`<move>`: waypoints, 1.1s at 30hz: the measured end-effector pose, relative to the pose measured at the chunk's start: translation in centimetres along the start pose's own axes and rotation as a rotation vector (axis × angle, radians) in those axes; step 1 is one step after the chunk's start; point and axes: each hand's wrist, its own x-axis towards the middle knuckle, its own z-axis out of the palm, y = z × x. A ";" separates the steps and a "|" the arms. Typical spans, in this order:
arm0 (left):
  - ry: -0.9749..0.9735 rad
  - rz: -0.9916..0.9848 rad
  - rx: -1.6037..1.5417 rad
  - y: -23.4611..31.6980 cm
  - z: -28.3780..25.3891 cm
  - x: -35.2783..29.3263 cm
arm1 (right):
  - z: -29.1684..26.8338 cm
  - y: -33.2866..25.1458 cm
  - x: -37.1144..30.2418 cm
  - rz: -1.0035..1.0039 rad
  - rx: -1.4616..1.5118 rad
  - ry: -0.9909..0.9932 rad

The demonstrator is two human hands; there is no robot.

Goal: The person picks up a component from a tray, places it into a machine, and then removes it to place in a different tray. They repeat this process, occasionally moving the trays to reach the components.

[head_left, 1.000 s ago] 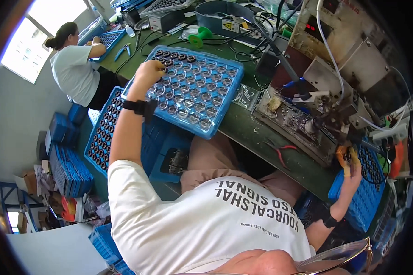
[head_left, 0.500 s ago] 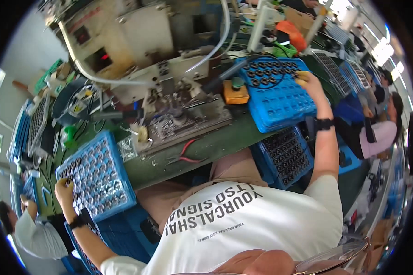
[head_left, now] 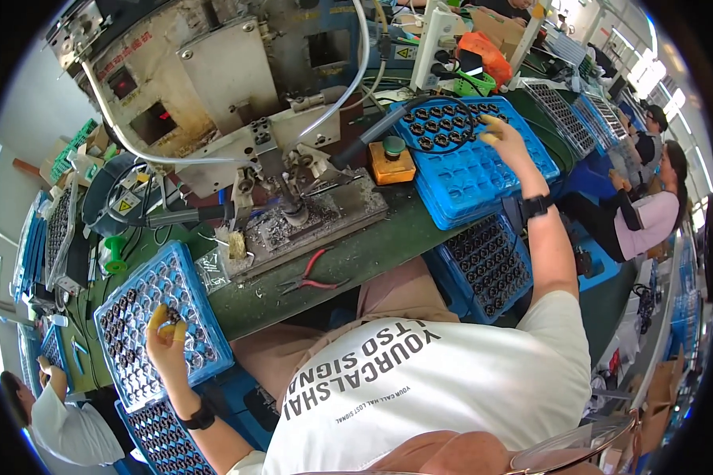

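My left hand [head_left: 168,348], with yellow covers on its fingertips, is raised over the left blue tray [head_left: 223,354]. Its fingers are closed around a small dark round part [head_left: 173,315]. That tray's pockets hold many similar dark parts on one side and shiny clear-looking cells elsewhere. Over on the right, my right hand [head_left: 509,146] hovers at the upper blue tray [head_left: 483,190], near its rows of dark round parts [head_left: 440,127]. The yellow-covered thumb and fingers there are apart, and I see nothing between them. A thin black cable loops across this tray beside the fingers.
Between the trays stands a metal press machine [head_left: 230,71] with a dirty base [head_left: 317,222]. Red-handled pliers [head_left: 317,273] lie at the bench's front edge. An orange box with a green button [head_left: 392,162] sits beside the right tray. Lower trays [head_left: 483,269] hold more parts. Other people sit nearby.
My left hand has moved right and inward across the left tray, with the dark part now showing in its fingers. My right hand has shifted slightly left, its fingers more spread.
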 end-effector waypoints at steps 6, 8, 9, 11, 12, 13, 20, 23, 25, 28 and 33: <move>-0.001 0.061 -0.098 -0.4 3.6 -0.6 | 1.1 -9.5 -8.6 0.009 1.142 0.235; 0.008 0.111 -0.146 -0.5 4.4 -0.7 | 1.9 -10.8 -10.1 0.038 1.438 0.158; 0.003 0.110 -0.145 -0.7 4.6 -0.8 | 2.5 -11.3 -10.7 0.037 1.578 0.093; -0.016 0.076 -0.201 -1.2 4.7 -0.9 | 3.5 -12.8 -11.5 0.054 1.757 -0.007; -0.010 0.083 -0.220 -1.2 4.9 -1.0 | 3.9 -13.6 -11.7 0.050 1.783 -0.058; -0.012 0.081 -0.220 -1.3 4.8 -0.9 | 4.3 -14.4 -11.9 0.046 1.808 -0.109; -0.003 0.058 -0.229 -1.2 5.1 -1.0 | 5.8 -18.1 -13.1 0.039 1.967 -0.281; 0.000 0.051 -0.223 -1.1 5.0 -1.1 | 6.3 -18.9 -13.4 0.033 1.998 -0.360; 0.011 0.046 -0.214 -1.0 4.9 -1.3 | 6.6 -19.3 -13.5 0.062 1.991 -0.355; 0.022 0.047 -0.217 -0.8 4.9 -1.5 | 7.3 -19.9 -14.0 0.041 1.860 -0.323; 0.030 0.044 -0.228 -0.4 5.6 -1.3 | 11.0 -19.9 -15.4 -0.195 0.574 -0.202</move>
